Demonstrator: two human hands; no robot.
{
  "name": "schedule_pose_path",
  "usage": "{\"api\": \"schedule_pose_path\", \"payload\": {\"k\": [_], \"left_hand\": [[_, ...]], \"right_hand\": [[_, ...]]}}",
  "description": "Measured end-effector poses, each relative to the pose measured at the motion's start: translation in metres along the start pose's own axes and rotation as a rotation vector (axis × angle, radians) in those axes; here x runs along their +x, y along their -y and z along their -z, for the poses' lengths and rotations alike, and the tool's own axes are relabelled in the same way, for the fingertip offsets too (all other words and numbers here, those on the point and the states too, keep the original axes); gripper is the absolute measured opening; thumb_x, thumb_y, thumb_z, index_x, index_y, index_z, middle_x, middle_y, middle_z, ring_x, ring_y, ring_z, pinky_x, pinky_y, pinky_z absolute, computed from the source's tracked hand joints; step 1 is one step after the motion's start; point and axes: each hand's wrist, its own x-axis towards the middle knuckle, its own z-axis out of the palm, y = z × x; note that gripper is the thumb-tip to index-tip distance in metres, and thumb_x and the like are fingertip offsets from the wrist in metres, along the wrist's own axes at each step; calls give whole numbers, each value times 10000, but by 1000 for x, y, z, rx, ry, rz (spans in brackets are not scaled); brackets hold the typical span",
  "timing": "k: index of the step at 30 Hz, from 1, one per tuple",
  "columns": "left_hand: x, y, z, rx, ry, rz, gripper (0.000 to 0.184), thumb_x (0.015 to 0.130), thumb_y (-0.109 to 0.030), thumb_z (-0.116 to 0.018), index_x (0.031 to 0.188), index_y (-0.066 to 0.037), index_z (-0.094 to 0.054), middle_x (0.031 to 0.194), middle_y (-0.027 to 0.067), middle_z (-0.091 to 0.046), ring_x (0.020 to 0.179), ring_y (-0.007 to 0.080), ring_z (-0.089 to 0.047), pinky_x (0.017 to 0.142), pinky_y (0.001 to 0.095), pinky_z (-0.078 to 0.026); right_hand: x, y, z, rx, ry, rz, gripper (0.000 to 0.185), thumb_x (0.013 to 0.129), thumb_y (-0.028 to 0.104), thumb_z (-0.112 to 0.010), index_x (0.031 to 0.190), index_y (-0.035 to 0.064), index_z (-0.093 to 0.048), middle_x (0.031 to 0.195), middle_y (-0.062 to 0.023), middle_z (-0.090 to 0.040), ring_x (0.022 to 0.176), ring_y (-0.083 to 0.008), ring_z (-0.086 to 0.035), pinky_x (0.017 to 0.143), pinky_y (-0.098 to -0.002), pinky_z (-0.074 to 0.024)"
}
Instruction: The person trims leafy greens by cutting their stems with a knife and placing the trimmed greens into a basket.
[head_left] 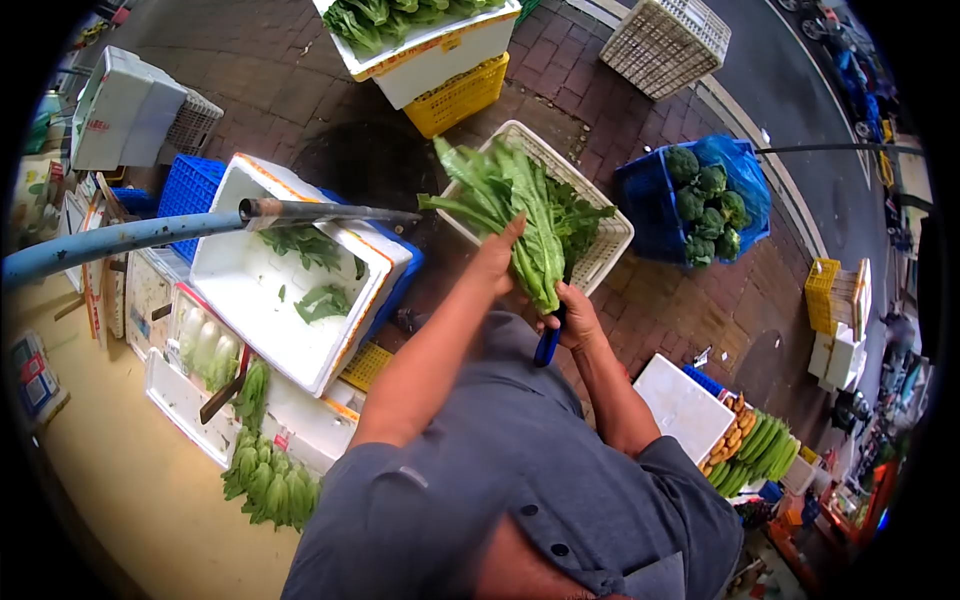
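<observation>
My left hand (494,262) is wrapped round a bunch of long-leaf lettuce (535,225), its leaves pointing away from me. At the stem end, my right hand (580,318) is closed on a blue-handled knife (547,346), whose blade is mostly hidden behind the stems. The right fingers also touch the lettuce base. Beneath the bunch stands a cream plastic basket (612,248) with more leafy greens (580,215) in it.
Left of me, a tilted white foam box (225,245) holds loose leaves; a blue metal pole (130,240) crosses it. A blue crate of broccoli (712,200) stands right. Ahead, a foam box of greens (425,75) rests on a yellow crate (460,95).
</observation>
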Motion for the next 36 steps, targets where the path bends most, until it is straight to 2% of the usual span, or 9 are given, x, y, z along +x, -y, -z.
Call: {"api": "schedule_pose_path", "payload": {"k": [2,6,10,13,16,19,28,31,36], "left_hand": [[-2,1,3,-31,-94,-71,474,924,-294,-703,1269,1,-565,1146,129,-660,1001,276,-660,883,452,-550],[-6,0,12,39,-175,-188,424,907,-216,-731,1225,21,-580,1103,118,-672,952,250,-665,837,429,-565],[-1,7,26,90,-230,-238,442,895,-224,-755,1226,16,-586,1125,105,-668,974,227,-657,840,399,-554],[3,7,35,159,-264,-261,465,886,-242,-771,1224,19,-588,1123,99,-669,979,219,-655,834,384,-548],[-6,2,44,149,-252,-208,483,884,-261,-775,1222,29,-589,1103,98,-677,935,212,-667,820,372,-551],[-18,-5,46,143,-224,-231,447,894,-252,-764,1198,32,-602,1077,100,-684,906,207,-673,807,371,-555],[-60,-11,76,734,-350,-285,349,886,-217,-730,1101,52,-672,994,94,-707,859,183,-667,781,326,-530],[-76,-14,85,904,-366,-216,338,895,-193,-714,1154,19,-671,1044,57,-694,907,146,-646,815,300,-521],[-98,-11,89,937,-317,-147,336,889,-173,-703,1165,14,-669,1065,60,-696,928,148,-651,831,302,-523]], "right_hand": [[-1,-2,-5,-33,-62,-54,333,936,357,-667,1005,35,-619,782,-54,-632,469,-133,-491,541,-289,-506],[-8,-2,-31,-703,-515,342,264,909,234,-705,978,-7,-621,794,-72,-634,629,-193,-561,607,-279,-463],[-12,-7,-33,-1387,-393,646,217,812,165,-759,907,13,-637,770,-143,-593,677,-313,-567,641,-378,-454],[-6,-16,-21,-1316,-348,623,208,866,186,-744,905,16,-629,723,-72,-595,607,-220,-557,587,-329,-448],[-7,-22,-15,-608,-408,285,171,931,195,-699,906,40,-631,696,10,-573,551,-100,-517,515,-257,-417],[-8,-14,-2,-495,-476,411,155,974,203,-657,913,63,-630,694,53,-551,531,-25,-475,474,-197,-378],[-2,-10,82,-961,-687,416,282,950,291,-680,1028,23,-643,717,32,-527,522,-54,-459,470,-244,-443],[10,-8,84,-944,-527,254,431,1011,422,-539,1162,29,-631,863,-35,-617,520,-84,-502,469,-252,-426],[29,35,21,-761,-210,158,464,1064,400,-401,1334,57,-558,880,-30,-626,548,-94,-492,504,-248,-423]]}}
